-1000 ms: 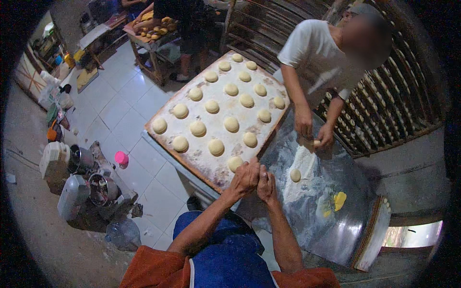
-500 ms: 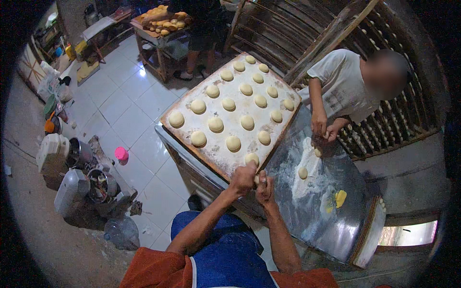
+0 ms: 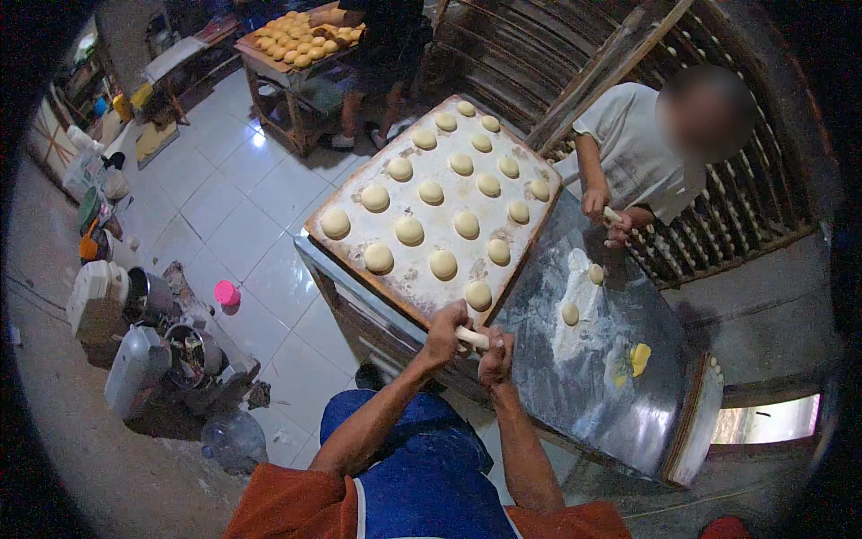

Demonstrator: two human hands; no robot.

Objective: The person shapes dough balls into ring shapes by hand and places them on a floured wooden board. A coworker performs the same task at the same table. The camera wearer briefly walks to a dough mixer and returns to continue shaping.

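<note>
My left hand (image 3: 444,334) and my right hand (image 3: 496,357) are close together at the near corner of a floured board (image 3: 409,287). Between them is a pale, finger-thick piece of dough (image 3: 470,338), stretched sideways, with both hands closed on its ends. Just beyond my hands, a round dough ball (image 3: 478,295) rests on the board. Several more flattened dough balls sit in spaced rows across it, such as a dough ball (image 3: 409,230) near the middle.
The board lies on a metal-topped table (image 3: 620,404) bearing flour, dough balls (image 3: 570,313) and a yellow lump (image 3: 639,359). At right, a co-worker (image 3: 628,153) handles a pale piece. Another person stands by a table of golden buns (image 3: 296,40). Mixers (image 3: 135,364) stand left.
My hands have moved slightly apart and a little nearer to me, exposing the dough between them. The co-worker's hands have lifted, and a second dough ball now shows on the metal tabletop.
</note>
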